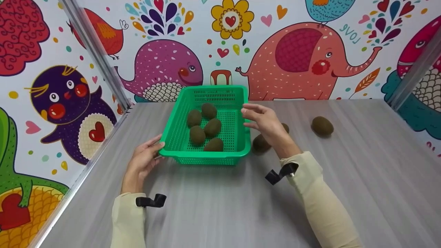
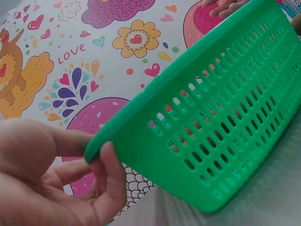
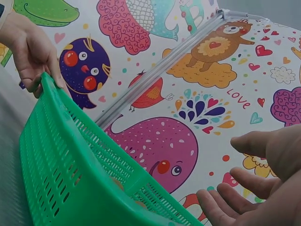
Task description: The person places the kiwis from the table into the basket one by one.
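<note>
A green plastic basket (image 1: 205, 154) with slotted walls stands on the table, and several brown kiwis (image 1: 212, 127) lie inside it. My left hand (image 1: 143, 160) pinches the basket's near left corner; the left wrist view shows the thumb and fingers on either side of the rim (image 2: 123, 118). By the right rim, my right hand (image 1: 265, 122) has its fingers extended. In the right wrist view those fingers (image 3: 247, 183) hold nothing and stand apart from the basket. Under the right hand lies a kiwi (image 1: 260, 144), with another partly hidden behind the hand.
Another kiwi (image 1: 322, 126) lies on the grey table (image 1: 220, 206) to the right. Printed cartoon walls (image 1: 220, 69) close off the back and left. A metal post (image 1: 96, 51) rises at the back left corner. Black mounts (image 1: 151, 200) are strapped to both wrists.
</note>
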### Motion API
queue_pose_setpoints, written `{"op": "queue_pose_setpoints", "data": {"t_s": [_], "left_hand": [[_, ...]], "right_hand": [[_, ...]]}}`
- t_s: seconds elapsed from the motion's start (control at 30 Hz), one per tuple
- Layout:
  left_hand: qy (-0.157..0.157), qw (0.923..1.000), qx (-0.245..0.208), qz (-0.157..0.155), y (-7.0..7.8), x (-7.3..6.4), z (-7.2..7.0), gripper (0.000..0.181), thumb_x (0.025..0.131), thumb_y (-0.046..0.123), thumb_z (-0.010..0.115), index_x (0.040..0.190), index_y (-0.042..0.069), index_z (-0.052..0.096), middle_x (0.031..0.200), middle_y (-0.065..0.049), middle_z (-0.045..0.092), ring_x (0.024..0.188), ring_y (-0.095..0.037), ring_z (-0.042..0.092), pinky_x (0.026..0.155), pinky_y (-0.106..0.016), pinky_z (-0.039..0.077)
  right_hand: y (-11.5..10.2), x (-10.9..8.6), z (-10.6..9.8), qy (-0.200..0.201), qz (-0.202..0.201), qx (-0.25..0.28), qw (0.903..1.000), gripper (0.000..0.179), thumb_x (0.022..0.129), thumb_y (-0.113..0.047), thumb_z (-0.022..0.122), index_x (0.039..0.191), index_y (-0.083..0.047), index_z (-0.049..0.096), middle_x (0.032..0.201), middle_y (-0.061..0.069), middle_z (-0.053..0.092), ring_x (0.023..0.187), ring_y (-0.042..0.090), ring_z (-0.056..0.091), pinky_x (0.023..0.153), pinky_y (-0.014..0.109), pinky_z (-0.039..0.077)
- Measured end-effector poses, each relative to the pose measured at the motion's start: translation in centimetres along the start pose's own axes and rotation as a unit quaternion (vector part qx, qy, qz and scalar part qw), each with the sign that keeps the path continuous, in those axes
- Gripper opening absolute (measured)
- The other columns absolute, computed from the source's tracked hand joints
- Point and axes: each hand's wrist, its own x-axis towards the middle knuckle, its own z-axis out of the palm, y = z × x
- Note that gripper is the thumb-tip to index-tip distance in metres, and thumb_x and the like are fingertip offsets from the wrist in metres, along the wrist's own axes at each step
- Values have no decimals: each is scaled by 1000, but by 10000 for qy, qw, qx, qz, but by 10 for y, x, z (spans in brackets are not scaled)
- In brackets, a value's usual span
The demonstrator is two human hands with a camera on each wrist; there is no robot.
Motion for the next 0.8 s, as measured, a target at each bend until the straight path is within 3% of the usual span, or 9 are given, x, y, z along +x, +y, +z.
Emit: {"op": "queue_pose_setpoints", "data": {"t_s": [0.43,0.6,0.8], "left_hand": [[-54,9999,-79,-39,0,1,-1,55,104,15,53,156,9,35,105,9,66,82,-4,63,73,-20,52],[-38,10000,-84,-35,0,2,-1,56,104,15,54,156,9,35,106,8,66,83,-4,63,74,-21,53],[-19,10000,43,-27,0,1,0,55,105,15,52,156,9,35,105,10,65,84,-2,62,76,-21,52]], "right_hand": [[17,-14,-24,894,281,674,9933,52,99,-35,63,142,-9,50,146,11,52,132,25,56,102,36,52],[20,-18,-30,1076,519,489,9916,55,99,-38,63,144,-11,47,148,10,50,134,24,54,100,34,53],[25,-22,-31,1356,555,304,9887,59,98,-36,65,146,-9,44,144,11,48,131,24,54,89,28,57]]}}
